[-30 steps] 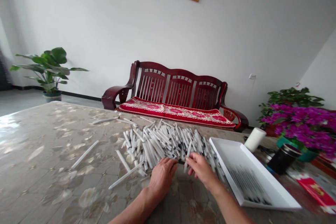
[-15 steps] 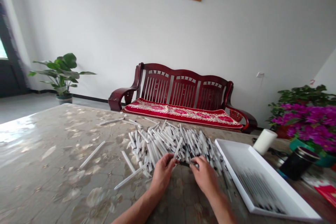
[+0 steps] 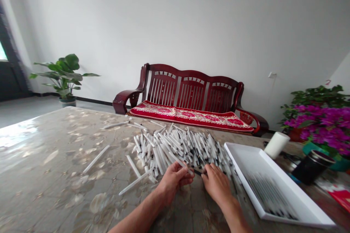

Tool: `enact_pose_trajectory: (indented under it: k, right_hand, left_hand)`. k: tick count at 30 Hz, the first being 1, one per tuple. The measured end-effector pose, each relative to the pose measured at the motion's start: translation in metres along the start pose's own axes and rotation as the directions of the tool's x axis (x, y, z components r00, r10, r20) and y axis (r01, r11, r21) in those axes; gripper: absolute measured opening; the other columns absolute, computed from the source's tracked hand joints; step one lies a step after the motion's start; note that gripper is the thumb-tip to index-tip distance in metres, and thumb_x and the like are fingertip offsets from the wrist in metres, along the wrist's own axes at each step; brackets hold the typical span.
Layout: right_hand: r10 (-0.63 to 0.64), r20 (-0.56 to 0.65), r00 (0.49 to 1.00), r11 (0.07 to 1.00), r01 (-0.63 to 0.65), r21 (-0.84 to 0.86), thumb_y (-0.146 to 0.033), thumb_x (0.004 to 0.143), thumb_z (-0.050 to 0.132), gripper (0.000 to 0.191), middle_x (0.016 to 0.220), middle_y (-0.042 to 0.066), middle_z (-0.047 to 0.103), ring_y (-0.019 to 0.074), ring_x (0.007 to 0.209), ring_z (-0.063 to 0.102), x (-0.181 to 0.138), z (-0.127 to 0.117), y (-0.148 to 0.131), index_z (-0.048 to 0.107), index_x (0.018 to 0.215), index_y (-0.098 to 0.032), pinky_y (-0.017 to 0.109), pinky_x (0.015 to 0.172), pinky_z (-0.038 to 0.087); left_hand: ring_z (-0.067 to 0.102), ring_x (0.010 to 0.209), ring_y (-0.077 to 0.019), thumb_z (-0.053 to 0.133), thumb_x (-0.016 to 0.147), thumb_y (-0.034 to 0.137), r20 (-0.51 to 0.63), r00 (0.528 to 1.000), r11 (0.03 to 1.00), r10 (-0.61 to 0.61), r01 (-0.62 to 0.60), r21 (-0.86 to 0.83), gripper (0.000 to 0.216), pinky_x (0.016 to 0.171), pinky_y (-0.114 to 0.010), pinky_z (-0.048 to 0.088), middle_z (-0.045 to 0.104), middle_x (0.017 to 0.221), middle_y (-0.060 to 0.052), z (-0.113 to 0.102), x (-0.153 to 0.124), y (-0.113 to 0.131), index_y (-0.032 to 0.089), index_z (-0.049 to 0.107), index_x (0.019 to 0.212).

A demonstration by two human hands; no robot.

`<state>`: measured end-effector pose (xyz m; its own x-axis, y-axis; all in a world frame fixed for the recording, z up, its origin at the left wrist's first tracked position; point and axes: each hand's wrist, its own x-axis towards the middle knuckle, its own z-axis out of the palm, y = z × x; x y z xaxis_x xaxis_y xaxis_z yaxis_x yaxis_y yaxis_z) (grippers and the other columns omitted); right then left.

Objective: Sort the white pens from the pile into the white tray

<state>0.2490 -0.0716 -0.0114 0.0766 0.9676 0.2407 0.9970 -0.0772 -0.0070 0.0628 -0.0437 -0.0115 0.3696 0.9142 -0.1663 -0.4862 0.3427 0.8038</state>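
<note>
A big heap of white pens [image 3: 175, 147] lies on the marbled table [image 3: 54, 160]. My left hand [image 3: 175, 179] sits at the heap's near edge with its fingers curled around a white pen [image 3: 182, 164]. My right hand [image 3: 217, 184] is close beside it, fingers pinched on a dark pen part [image 3: 198, 171] between the two hands. A white tray [image 3: 270, 185] to the right holds a row of dark pens.
Loose white pens [image 3: 96, 158] lie scattered left of the heap. A white cup [image 3: 276, 145] and a black jar [image 3: 311, 167] stand beyond the tray, beside purple flowers [image 3: 322, 123]. A red wooden bench [image 3: 188, 102] stands behind the table.
Both hands have drawn slightly toward me from the heap. The left hand has closed round a white pen, and the hands have come closer together.
</note>
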Motion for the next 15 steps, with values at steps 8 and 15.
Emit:
enact_pose_trajectory:
  k: [8, 15]
  right_hand:
    - [0.034, -0.093, 0.995, 0.994, -0.024, 0.106, -0.017, 0.089, 0.057, 0.009, 0.090, 0.006, 0.070, 0.0253, 0.091, 0.066, 0.004, 0.013, 0.011, 0.064, 0.088, -0.023, 0.031, 0.075, 0.043]
    - [0.064, -0.264, 0.962, 0.764, 0.123, 0.633, -0.028, 0.093, 0.041, 0.028, 0.104, 0.007, 0.073, 0.0226, 0.102, 0.066, 0.011, 0.022, 0.015, 0.067, 0.101, -0.024, 0.033, 0.090, 0.048]
  left_hand:
    - [0.074, 0.079, -0.0180, 0.087, 0.067, 0.040, -0.157, 0.985, 0.995, 0.075, -0.086, -0.058, 0.040, 0.079, -0.032, 0.058, 0.076, 0.089, -0.006, -0.012, 0.015, 0.001, 0.019, 0.058, 0.084]
    - [0.074, 0.069, -0.0135, 0.074, 0.084, 0.012, -0.330, 0.944, 0.958, 0.018, -0.111, -0.266, 0.020, 0.073, -0.027, 0.062, 0.074, 0.081, -0.004, -0.017, 0.023, 0.013, 0.018, 0.054, 0.084]
